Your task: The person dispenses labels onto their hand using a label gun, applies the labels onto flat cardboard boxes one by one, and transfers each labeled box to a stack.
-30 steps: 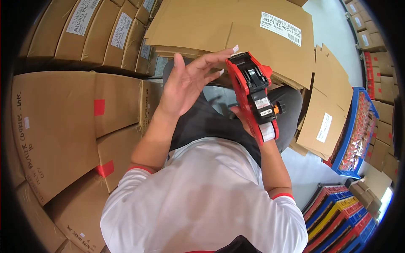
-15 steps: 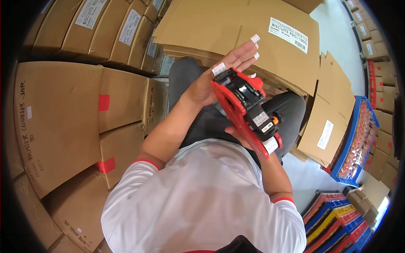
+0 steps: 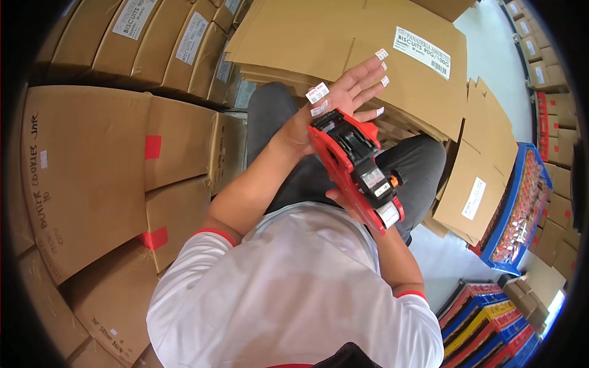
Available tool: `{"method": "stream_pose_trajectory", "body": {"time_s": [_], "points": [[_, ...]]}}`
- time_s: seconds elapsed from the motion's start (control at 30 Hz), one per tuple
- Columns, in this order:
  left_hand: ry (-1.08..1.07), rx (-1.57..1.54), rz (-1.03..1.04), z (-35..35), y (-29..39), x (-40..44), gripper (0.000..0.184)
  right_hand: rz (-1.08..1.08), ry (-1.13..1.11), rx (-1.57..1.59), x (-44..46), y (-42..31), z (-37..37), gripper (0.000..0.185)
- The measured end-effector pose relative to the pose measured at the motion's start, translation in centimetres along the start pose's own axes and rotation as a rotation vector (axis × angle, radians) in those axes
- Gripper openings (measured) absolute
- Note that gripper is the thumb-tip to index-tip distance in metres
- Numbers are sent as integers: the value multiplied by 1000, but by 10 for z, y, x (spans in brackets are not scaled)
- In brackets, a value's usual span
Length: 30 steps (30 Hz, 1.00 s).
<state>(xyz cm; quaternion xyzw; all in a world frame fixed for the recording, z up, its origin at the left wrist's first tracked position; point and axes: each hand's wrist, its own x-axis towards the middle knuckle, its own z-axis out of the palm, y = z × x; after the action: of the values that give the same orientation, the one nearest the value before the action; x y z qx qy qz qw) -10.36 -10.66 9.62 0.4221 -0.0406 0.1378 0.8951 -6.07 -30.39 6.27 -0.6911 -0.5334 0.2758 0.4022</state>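
Observation:
My left hand (image 3: 343,92) is held palm up with its fingers spread. Small white printed stickers sit on its fingertips, and a larger printed label (image 3: 317,92) is by the thumb. A red and black price label gun (image 3: 359,165) lies slantwise over my lap, with a white label roll (image 3: 388,214) at its lower end. Its upper end is against or just above my left palm. At that end shows another white label (image 3: 319,108); whether it is stuck to the hand I cannot tell. My right hand (image 3: 343,201), mostly hidden under the gun, is closed around it.
Flattened cartons (image 3: 343,34) with a biscuit label are stacked in front. Closed cardboard boxes (image 3: 86,178) fill the left side. On the right stand a blue crate (image 3: 521,159) of wrapped packs and several coloured stacked crates (image 3: 491,319).
My left hand's fingers have spread wider and moved slightly up and right. The label gun has shifted a little downward. Two labels now show near the thumb where one showed before.

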Motion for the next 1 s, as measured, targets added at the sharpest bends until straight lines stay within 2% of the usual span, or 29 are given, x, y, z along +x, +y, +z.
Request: {"method": "stream_pose_trajectory", "body": {"time_s": [0.13,0.17,0.23,0.33,0.47,0.57,0.67,0.7,0.73,0.8,0.83,0.87,0.93,1.0], "points": [[-25,53,37,0,6,-6,128,118,153,149,-18,-6,-5,44],[-10,64,51,0,4,-8,127,45,222,4,-15,-4,-8,39],[-13,107,94,3,-1,-10,124,122,212,212,-6,-3,-23,27],[-17,152,43,4,0,-14,123,166,384,419,10,-13,-22,24],[0,191,74,7,9,-19,120,123,227,368,6,5,-13,26],[-27,187,191,-1,12,-17,106,92,273,216,-6,-4,-12,30],[-3,149,198,-2,8,-16,106,100,237,240,-4,4,-16,26],[-13,144,194,0,8,-15,106,41,340,398,5,-10,-17,24],[-18,172,180,3,10,-14,108,44,348,393,7,-11,-14,24],[-24,201,169,8,11,-13,110,191,360,369,11,-10,-13,25],[-44,179,185,10,11,-14,109,300,249,405,11,-10,-17,31],[-63,159,203,11,12,-14,108,297,244,404,10,-8,-18,31],[-9,189,218,9,19,-15,111,93,215,214,6,-3,-15,28],[44,218,227,5,24,-15,115,41,298,185,-1,-4,-8,28]]}}
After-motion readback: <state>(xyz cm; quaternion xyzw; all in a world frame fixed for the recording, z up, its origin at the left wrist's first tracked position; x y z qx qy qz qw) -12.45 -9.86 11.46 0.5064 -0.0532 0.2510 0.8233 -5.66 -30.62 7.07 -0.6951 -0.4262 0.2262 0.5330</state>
